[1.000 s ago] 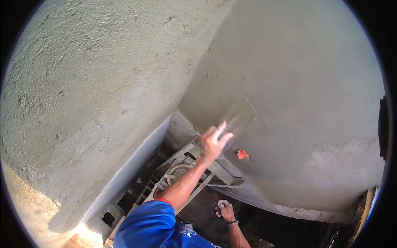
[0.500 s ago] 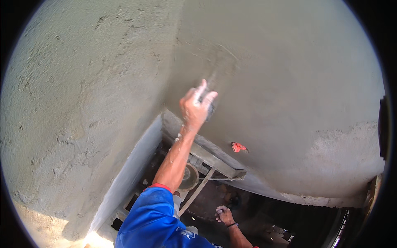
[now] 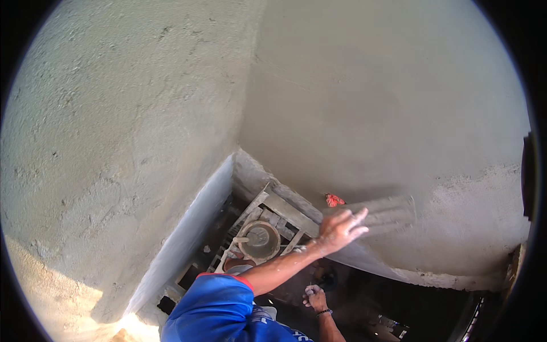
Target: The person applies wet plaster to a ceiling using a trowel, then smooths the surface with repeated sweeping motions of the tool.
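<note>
My left hand [image 3: 341, 231] is closed on a motion-blurred plastering trowel [image 3: 388, 215], whose flat blade lies over the smooth grey plaster of the right wall [image 3: 382, 102]. A small crumpled red object [image 3: 334, 200] sits on that wall just above the hand, partly behind the blur. My right hand [image 3: 314, 298] is lower, over the dark space below, with curled fingers round something I cannot make out. Left of my left hand, a round bucket [image 3: 265, 246] with grey residue and a tool in it stands on a rough frame [image 3: 286, 207].
A rougher plastered wall [image 3: 119, 114] fills the left and meets the right wall in a corner. A pale ledge [image 3: 176, 233] runs along its foot. Below lies a dark opening [image 3: 399, 308], and a dark object [image 3: 527, 174] juts in at the far right edge.
My left hand and trowel first moved up toward the corner, then swept down and right to beside the red object. More of the bucket now shows. My right hand stayed low.
</note>
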Demonstrator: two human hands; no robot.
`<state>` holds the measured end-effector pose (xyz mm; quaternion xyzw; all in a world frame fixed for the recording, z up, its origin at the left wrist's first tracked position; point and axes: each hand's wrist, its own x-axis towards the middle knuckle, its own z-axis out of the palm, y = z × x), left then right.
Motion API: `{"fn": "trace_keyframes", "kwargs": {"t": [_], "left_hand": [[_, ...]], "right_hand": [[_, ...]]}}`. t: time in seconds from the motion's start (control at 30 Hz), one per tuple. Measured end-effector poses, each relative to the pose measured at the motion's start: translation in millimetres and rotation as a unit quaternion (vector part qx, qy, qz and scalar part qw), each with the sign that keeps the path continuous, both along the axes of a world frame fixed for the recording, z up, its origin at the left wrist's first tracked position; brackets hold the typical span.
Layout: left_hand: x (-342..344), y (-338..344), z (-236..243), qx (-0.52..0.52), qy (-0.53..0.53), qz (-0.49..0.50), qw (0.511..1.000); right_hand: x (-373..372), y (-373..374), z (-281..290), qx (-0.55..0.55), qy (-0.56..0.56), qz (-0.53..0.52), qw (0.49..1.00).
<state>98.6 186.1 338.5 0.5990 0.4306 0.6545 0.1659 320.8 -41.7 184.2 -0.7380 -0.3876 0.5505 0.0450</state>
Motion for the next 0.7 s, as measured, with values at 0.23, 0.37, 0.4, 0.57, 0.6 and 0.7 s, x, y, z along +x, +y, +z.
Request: {"fn": "trace_keyframes", "kwargs": {"t": [0.23, 0.37, 0.4, 0.57, 0.6, 0.7], "left_hand": [[-208.8, 54.0, -71.9, -0.101, -0.145, 0.225, 0.958], [-252.7, 96.9, -97.7, -0.066, -0.073, 0.257, 0.961], [-252.5, 106.7, -103.3, -0.020, -0.044, 0.275, 0.960], [-218.2, 120.4, -112.0, -0.005, -0.084, 0.302, 0.950], [-191.1, 113.7, -99.6, -0.028, -0.057, 0.268, 0.961], [-104.4, 87.1, -75.5, -0.013, -0.011, 0.190, 0.982]], "right_hand": [[-25.0, 18.9, -7.7, -0.018, 0.015, 0.065, 0.998], [-26.8, 46.8, -5.1, -0.007, 0.010, 0.086, 0.996], [-22.5, 50.2, -6.4, -0.004, 0.001, 0.078, 0.997], [1.7, 44.7, -11.5, -0.008, -0.012, 0.042, 0.999], [6.8, 39.4, -12.0, -0.011, -0.017, 0.026, 0.999], [12.9, 20.8, -16.6, -0.037, -0.006, 0.016, 0.999]]}}
